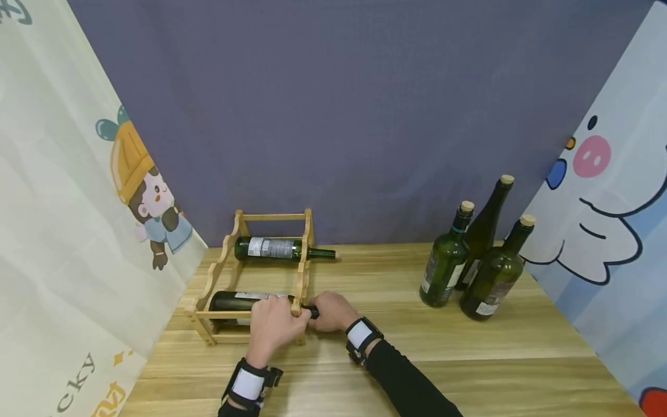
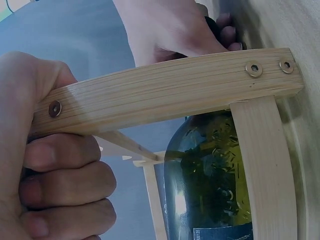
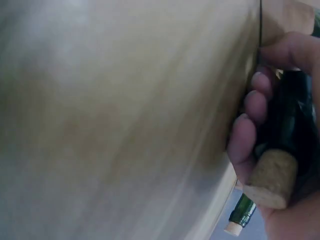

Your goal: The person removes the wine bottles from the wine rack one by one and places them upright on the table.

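A small wooden wine rack (image 1: pixel 224 315) stands on the table at the left. My left hand (image 1: pixel 276 324) grips its near right corner; in the left wrist view the fingers (image 2: pixel 70 180) curl around the wooden bar. Across the front of the rack lies a dark green wine bottle (image 1: pixel 223 301), its neck pointing right. My right hand (image 1: pixel 333 311) holds that neck just outside the rack, and the right wrist view shows the cork (image 3: pixel 272 177) beside the curled fingers. Another green bottle (image 1: pixel 268 248) lies across the back of the rack, neck also to the right.
Three corked wine bottles stand close together at the right: a green one (image 1: pixel 443 266), a tall dark one (image 1: pixel 484 220) and an olive one (image 1: pixel 497 275). The wooden table (image 1: pixel 385 370) ends at a grey-blue cloth backdrop (image 1: pixel 344 116), with printed curtains on both sides.
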The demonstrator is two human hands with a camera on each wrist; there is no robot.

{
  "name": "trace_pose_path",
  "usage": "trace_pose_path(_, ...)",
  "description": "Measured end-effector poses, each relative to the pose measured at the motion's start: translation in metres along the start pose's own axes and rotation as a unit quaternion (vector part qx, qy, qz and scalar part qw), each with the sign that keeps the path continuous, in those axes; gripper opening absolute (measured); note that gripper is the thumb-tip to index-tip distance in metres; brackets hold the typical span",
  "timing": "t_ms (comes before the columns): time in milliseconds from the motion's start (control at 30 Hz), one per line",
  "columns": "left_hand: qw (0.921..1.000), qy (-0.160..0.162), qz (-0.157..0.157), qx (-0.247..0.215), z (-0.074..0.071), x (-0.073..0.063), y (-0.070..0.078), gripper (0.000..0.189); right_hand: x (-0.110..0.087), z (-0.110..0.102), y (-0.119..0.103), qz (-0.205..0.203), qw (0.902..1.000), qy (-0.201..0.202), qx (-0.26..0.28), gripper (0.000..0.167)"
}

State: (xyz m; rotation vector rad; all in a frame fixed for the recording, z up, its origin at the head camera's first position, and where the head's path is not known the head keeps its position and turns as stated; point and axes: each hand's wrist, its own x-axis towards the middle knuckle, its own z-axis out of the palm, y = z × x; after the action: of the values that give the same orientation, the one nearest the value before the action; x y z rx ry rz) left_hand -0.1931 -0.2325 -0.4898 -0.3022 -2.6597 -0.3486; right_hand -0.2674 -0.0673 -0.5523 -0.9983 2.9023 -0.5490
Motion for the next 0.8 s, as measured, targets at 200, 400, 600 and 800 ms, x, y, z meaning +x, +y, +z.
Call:
trace_pose_path(200, 1.0000, 0.004, 0.004, 0.000, -0.0009, 0.0001, 0.0009, 0.059, 0.0018, 0.0042, -0.0008, 0.001, 0.9997, -0.021, 0.010, 0.023)
trace_pose_path(400, 0.9999, 0.002, 0.003, 0.013, 0.0002, -0.0004, 0.0009, 0.056, 0.0024, 0.0071, -0.0004, 0.003, 0.9996, -0.010, 0.025, 0.032)
trace_pose_path(600, 1.0000, -0.001, -0.001, 0.007, 0.0003, 0.0011, 0.0017, 0.055, 0.0012, 0.0048, -0.0002, 0.017, 0.9996, 0.017, 0.017, 0.041)
trace_pose_path(800, 1.0000, 0.009, 0.003, -0.002, 0.0007, 0.0006, 0.0008, 0.057, -0.0022, 0.0004, 0.0012, 0.016, 0.9992, 0.035, 0.009, 0.039)
